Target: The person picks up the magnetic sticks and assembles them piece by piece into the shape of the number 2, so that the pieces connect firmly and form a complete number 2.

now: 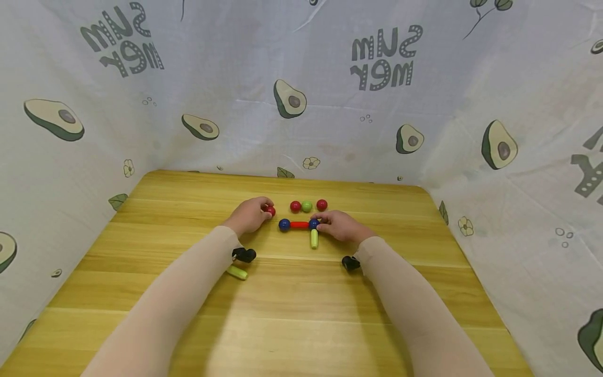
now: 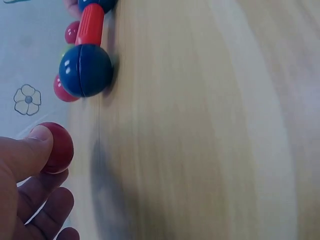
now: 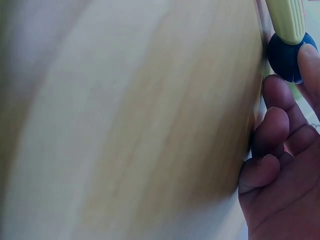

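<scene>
My left hand pinches a red ball between thumb and fingers, left of the joined pieces. With thumb and fingers, my right hand holds the blue ball at the right end of those pieces. A red rod links it to another blue ball on the left. From the held blue ball a pale yellow-green rod points toward me. In the right wrist view my thumb presses on the blue ball, close below the ribbed yellow-green rod.
Behind the joined pieces lie a red ball, a green ball and another red ball. A loose yellow-green rod is partly hidden under my left forearm. A printed cloth hangs behind the wooden table.
</scene>
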`<state>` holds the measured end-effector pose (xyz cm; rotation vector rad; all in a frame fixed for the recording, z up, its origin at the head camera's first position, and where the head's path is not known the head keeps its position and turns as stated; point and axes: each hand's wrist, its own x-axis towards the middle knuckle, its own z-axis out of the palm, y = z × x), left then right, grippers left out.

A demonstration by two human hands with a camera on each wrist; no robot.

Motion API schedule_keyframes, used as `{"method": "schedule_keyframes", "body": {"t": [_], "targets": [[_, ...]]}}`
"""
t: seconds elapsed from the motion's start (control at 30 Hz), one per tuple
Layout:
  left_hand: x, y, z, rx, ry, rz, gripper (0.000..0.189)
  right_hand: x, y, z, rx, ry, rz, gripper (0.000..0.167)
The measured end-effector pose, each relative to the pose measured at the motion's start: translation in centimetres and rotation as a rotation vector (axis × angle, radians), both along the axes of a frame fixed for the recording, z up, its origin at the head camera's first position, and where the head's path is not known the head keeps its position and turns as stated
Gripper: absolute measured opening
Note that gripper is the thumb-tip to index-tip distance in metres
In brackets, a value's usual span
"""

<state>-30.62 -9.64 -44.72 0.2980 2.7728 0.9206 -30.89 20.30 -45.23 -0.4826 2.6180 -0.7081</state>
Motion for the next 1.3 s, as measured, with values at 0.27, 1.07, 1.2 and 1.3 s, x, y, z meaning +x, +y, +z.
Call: {"method": "schedule_keyframes", "body": {"t": [0.27, 1.07, 1.2, 1.3], "targets": [[2.0, 0.3, 0.6, 0.098, -0.009, -0.053, 0.035, 0.0, -0.1, 0.0, -0.002, -0.034, -0.034, 0.042], [6.1, 4.2, -0.3, 0.019, 0.027, -0.250, 0.030, -0.2, 0.0, -0.2, 0.009, -0.020, -0.019, 0.039], [6.5, 4.6, -0.6, 0.029, 0.010, -0.266, 0.030, -0.2, 0.0, -0.2, 0.010, -0.021, -0.019, 0.040], [6.7, 4.9, -0.7, 0.029, 0.009, -0.279, 0.031, -0.3, 0.0, -0.2, 0.012, -0.020, -0.018, 0.040]]}}
